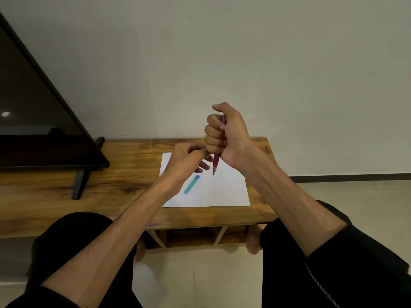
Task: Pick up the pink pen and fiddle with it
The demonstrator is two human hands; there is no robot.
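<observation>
My right hand (224,134) is raised above a low wooden table (124,174), its fingers wrapped in a fist round a red pen (215,164) that points tip down. My left hand (186,161) hovers just left of the pen's lower end, fingers loosely curled, and I cannot tell whether it holds anything. Under both hands lies a white sheet of paper (222,192). A small teal and blue cap-like piece (191,184) lies on the sheet, below my left hand.
A flat dark screen (33,121) on black feet stands on the table's left half. The table's front edge runs just past my knees, which are in black trousers. A plain wall rises behind, with tiled floor at the right.
</observation>
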